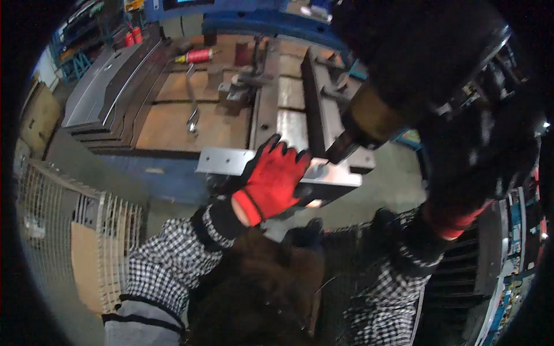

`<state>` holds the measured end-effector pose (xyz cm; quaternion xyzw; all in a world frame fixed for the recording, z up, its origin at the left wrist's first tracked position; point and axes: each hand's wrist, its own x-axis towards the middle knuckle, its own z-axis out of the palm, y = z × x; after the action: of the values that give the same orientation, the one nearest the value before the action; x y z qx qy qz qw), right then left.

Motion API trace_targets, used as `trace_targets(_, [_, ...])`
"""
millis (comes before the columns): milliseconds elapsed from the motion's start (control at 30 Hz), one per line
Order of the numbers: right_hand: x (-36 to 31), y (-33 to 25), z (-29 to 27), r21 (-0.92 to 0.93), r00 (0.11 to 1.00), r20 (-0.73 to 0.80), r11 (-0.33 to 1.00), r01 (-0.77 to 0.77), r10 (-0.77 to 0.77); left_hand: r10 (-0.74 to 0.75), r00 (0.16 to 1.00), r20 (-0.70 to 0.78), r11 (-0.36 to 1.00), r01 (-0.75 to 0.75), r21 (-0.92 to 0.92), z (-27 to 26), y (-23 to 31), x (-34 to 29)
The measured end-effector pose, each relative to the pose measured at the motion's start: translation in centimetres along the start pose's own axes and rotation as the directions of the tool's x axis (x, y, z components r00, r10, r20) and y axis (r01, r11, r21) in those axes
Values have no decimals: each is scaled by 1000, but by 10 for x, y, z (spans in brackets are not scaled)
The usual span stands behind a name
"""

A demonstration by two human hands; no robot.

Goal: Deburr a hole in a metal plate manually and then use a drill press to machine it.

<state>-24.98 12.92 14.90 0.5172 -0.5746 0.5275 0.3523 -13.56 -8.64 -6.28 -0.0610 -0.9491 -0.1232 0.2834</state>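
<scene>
In its red glove with black fingertips, my left hand (277,176) grips a flat metal bar (228,161) from above, fingers draped over it. The bar lies across the near edge of a metal fixture. Raised at the right, my right hand (470,173) is wrapped round a large dark power drill (375,112) with a yellowish collar. The drill slants down to the left, its tip at the bar's right end beside my left fingers. Whether the tip touches the metal, I cannot tell. Shadow hides most of my right fingers.
Stacked bent metal plates (109,95) stand at the left of the workbench (184,127). A wrench (192,109) and a red-handled tool (199,55) lie on the bench. Two dark rails (314,98) run away from me. A wire basket (109,225) stands at lower left.
</scene>
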Motion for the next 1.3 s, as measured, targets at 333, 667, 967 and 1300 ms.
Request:
trace_targets(333, [-11,5,4,68,999,-28,998,-16,18,-56,985,165,995,42,85,-3,2,4])
trace_targets(667, [-3,8,0,12,999,-40,1000,2,-2,-45,994,100,998,41,41,-1,1,1])
trace_targets(967, [-6,13,-4,-16,999,-52,1000,-9,8,-75,982,175,994,59,96,-3,2,5])
trace_targets(1300, [-19,23,-5,-6,996,-77,999,-35,34,-45,991,124,994,32,100,-1,-1,3])
